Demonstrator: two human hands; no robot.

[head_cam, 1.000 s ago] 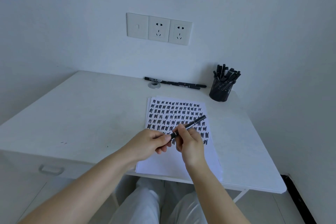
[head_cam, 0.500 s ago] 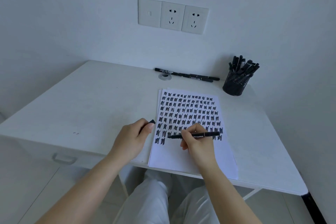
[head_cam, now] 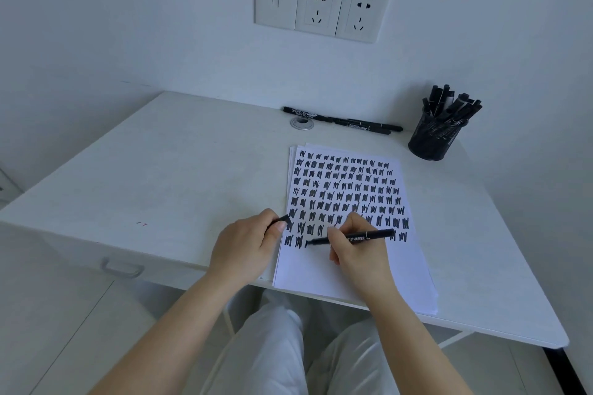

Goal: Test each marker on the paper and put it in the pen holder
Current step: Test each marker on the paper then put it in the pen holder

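We find the right hand (head_cam: 356, 250) pinching the marker (head_cam: 353, 238) near its middle, tip at 9 o'clock, resting on the paper (head_cam: 340, 269) just beside the last scribble of the bottom row; the left hand (head_cam: 247, 242) curls round the cap (head_cam: 281, 221) at the sheet's left edge. We judge the test stroke in hand; we advise short, light strokes in bare space, the left hand steadying the sheet; the holder (head_cam: 431, 138) stands at 1 o'clock, well apart, crowded.
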